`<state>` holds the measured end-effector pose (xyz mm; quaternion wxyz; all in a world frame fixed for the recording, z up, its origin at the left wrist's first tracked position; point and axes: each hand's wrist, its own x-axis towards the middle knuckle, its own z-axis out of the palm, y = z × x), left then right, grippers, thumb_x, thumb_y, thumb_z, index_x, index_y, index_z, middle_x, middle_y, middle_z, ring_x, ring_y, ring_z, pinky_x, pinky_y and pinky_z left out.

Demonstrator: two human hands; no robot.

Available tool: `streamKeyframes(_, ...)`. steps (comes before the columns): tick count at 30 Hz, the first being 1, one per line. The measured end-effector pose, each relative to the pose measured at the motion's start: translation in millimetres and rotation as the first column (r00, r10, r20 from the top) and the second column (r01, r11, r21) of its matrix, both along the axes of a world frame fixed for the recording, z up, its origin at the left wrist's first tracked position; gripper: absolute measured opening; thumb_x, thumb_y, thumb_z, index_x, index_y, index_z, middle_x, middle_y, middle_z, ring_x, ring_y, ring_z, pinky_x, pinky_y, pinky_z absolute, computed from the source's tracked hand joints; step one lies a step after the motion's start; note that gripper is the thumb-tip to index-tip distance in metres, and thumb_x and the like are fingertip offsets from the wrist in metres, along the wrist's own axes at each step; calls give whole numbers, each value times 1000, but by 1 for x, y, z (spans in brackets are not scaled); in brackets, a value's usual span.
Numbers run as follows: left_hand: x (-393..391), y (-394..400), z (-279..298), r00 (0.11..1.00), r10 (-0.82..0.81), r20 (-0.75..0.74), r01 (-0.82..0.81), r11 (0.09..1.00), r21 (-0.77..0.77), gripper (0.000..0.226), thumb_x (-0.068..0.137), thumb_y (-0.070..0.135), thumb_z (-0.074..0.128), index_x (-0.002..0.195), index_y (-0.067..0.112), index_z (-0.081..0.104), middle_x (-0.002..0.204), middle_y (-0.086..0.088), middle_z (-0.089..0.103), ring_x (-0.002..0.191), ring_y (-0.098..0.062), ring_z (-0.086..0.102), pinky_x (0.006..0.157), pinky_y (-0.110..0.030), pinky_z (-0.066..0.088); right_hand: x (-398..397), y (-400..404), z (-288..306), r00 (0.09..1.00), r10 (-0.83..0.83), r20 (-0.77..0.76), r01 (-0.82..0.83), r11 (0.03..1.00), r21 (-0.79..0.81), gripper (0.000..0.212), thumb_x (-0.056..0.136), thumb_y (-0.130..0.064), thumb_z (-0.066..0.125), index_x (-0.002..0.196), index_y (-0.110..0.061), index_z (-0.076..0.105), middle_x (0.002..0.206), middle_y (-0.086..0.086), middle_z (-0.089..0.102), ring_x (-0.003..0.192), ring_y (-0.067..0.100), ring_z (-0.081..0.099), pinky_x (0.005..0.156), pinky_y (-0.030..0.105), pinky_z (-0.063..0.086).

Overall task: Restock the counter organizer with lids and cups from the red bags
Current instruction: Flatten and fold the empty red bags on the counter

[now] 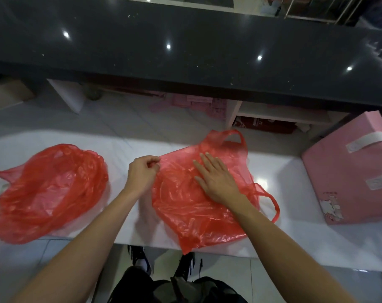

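Two red plastic bags lie on a white table (273, 171). The right bag (192, 211) is flattened in front of me, its handles pointing away and to the right. My left hand (142, 173) pinches that bag's upper left edge between thumb and fingers. My right hand (216, 178) lies flat on top of it with straight, spread fingers. The left bag (45, 189) sits crumpled and open at the left side of the table, untouched. No lids, cups or organizer are in view.
A pink box (349, 167) with white tape strips stands at the table's right end. A dark glossy counter (185, 51) runs across the back, with shelves and pink items beneath it. The table's near edge lies just above my shoes.
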<state>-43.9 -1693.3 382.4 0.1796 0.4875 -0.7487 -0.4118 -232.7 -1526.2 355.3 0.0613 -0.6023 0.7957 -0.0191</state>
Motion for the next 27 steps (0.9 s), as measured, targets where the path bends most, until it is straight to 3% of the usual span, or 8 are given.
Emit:
streamKeyframes(4, 12, -11, 0, 1000, 29, 7, -29, 998, -55, 25, 88, 9, 67, 110, 16, 77, 106, 1, 75, 96, -14, 66, 96, -31, 51, -14, 25, -12, 996, -89, 0, 89, 992, 93, 64, 102, -55, 19, 158, -23, 27, 164, 10, 26, 152, 30, 18, 124, 45, 12)
streamKeyframes(8, 16, -12, 1, 1000, -11, 25, 13, 997, -79, 25, 91, 12, 67, 115, 15, 73, 117, -3, 70, 105, -18, 63, 99, -31, 46, -16, 40, -9, 991, -126, 55, 119, 986, 116, 60, 105, -51, 24, 159, -25, 22, 165, 9, 22, 152, 34, 18, 123, 47, 11)
streamKeyframes(10, 14, -4, 4, 995, -69, 67, 81, 976, -203, 29, 92, 14, 66, 121, 13, 69, 127, -7, 64, 120, -25, 55, 104, -37, 40, -10, 41, -1, 995, -94, 23, 95, 995, -30, 55, 104, -43, 34, 154, -21, 37, 157, 10, 39, 145, 34, 33, 119, 50, 25)
streamKeyframes(13, 10, 21, 15, 980, -160, 118, 197, 866, -460, 36, 95, 21, 60, 130, 18, 62, 141, -5, 53, 135, -26, 41, 107, -47, 35, -2, 37, 5, 999, 4, -41, -17, 948, -319, 46, 94, -26, 52, 138, -14, 58, 140, 10, 57, 127, 33, 51, 105, 50, 44)
streamKeyframes(15, 9, 44, 18, 961, -250, 117, 273, 814, -513, 39, 95, 28, 52, 133, 20, 59, 142, -1, 52, 136, -23, 41, 109, -45, 32, 4, 33, 6, 993, 99, -56, -114, 902, -417, 45, 87, -16, 59, 131, -10, 63, 138, 11, 59, 123, 33, 53, 102, 50, 45)
streamKeyframes(17, 8, 62, 9, 929, -300, 219, 370, 789, -491, 47, 96, 36, 42, 137, 20, 57, 146, -2, 50, 139, -24, 40, 113, -49, 30, 9, 26, 7, 980, 182, -80, -199, 868, -456, 49, 82, -10, 59, 130, -8, 63, 140, 12, 58, 125, 33, 52, 102, 48, 45)
streamKeyframes(22, 15, 73, -25, 782, -291, 550, 527, 781, -336, 63, 100, 52, 28, 154, 21, 35, 165, -7, 24, 154, -27, 12, 121, -56, 11, 10, 0, 14, 968, 204, -144, -243, 905, -348, 68, 82, -13, 49, 150, -12, 44, 160, 13, 34, 149, 31, 30, 119, 50, 27)
streamKeyframes(27, 18, 81, -41, 699, -328, 636, 614, 731, -297, 71, 100, 64, 20, 161, 28, 9, 168, -4, -7, 153, -25, -17, 120, -61, -6, -18, -23, -2, 981, 100, -164, -120, 985, -121, 65, 101, -40, 43, 159, -15, 25, 167, 11, 12, 155, 30, 6, 122, 53, 14)
